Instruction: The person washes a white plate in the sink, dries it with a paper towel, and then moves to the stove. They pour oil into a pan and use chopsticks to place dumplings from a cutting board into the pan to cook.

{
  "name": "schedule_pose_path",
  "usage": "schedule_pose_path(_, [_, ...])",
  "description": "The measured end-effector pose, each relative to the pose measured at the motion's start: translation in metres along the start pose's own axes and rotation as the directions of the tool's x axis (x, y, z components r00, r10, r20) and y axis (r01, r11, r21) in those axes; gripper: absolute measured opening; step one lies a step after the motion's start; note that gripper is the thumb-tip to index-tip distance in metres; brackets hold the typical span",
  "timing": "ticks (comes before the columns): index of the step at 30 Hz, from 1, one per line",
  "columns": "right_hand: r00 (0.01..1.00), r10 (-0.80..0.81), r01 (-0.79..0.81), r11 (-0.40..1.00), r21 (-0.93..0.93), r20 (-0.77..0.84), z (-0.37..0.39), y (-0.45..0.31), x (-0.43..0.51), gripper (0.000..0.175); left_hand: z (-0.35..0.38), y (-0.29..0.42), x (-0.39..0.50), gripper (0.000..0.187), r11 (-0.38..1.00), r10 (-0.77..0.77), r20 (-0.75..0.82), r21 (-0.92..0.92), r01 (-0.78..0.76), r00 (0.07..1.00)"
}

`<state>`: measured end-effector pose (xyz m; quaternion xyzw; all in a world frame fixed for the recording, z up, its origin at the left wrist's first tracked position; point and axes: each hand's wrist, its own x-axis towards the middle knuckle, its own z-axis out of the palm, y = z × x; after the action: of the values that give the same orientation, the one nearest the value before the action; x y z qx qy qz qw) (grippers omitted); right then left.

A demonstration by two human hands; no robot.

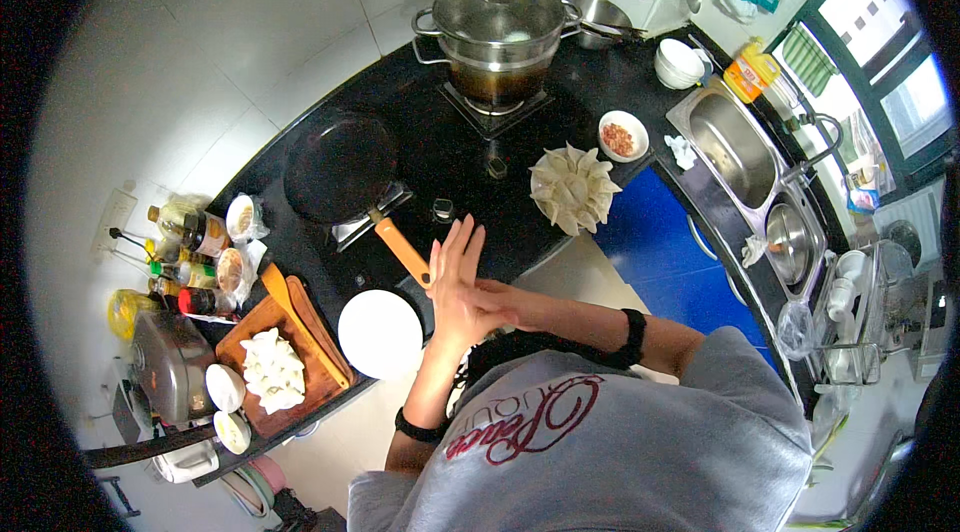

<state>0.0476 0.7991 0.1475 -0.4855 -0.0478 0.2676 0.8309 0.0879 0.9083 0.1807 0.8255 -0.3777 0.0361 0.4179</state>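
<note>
My left hand (456, 299) is raised in front of my body, fingers stretched out and slightly apart, holding nothing. Against its thumb side rests my right hand (501, 304), its fingers partly hidden. Just beyond the left hand lies the orange handle (399, 247) of a black frying pan (341, 168), which sits on the left burner. A white plate (380, 334) is at the counter edge, left of my hands. Uncooked dumplings (274, 370) are heaped on a wooden board (259, 412). More dumplings form a ring on a plate (574, 189) to the right.
A lidded steamer pot (495, 36) occupies the back burner. Beside the ringed dumplings stands a white bowl (630, 128) with reddish food. Sauce bottles (196, 232) crowd the left wall. A wooden spatula (307, 329) lies across the board. The sink (731, 149) is at right.
</note>
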Motion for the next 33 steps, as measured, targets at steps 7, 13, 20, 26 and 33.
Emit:
schedule_pose_path(7, [0.97, 0.147, 0.02, 0.749, -0.662, 0.196, -0.011, -0.021, -0.009, 0.04, -0.024, 0.012, -0.012, 0.112, 0.998, -0.057, 0.178, 0.011, 0.056, 0.982])
schedule_pose_path(13, [0.934, 0.17, 0.209, 0.449, -0.869, 0.313, -0.045, -0.088, -0.054, 0.034, -0.021, 0.029, -0.029, 0.101, 0.925, -0.24, 0.225, -0.241, 0.292, 0.944])
schedule_pose_path(20, [0.849, -0.482, -0.393, -0.303, -0.868, -0.217, -0.296, -0.29, -0.112, 0.035, 0.006, 0.037, -0.034, 0.073, 0.741, -0.592, 0.082, -0.334, 0.582, 0.801])
schedule_pose_path(26, [0.601, -0.618, -0.701, -0.104, -0.705, -0.506, -0.543, -0.365, -0.079, 0.035, 0.058, 0.079, 0.01, 0.074, 0.696, -0.714, -0.087, -0.192, 0.691, 0.695])
schedule_pose_path(33, [0.477, -0.452, -0.846, -0.006, -0.533, -0.753, -0.696, -0.342, -0.03, 0.03, 0.095, 0.124, 0.038, 0.074, 0.555, -0.83, -0.184, -0.186, 0.811, 0.526])
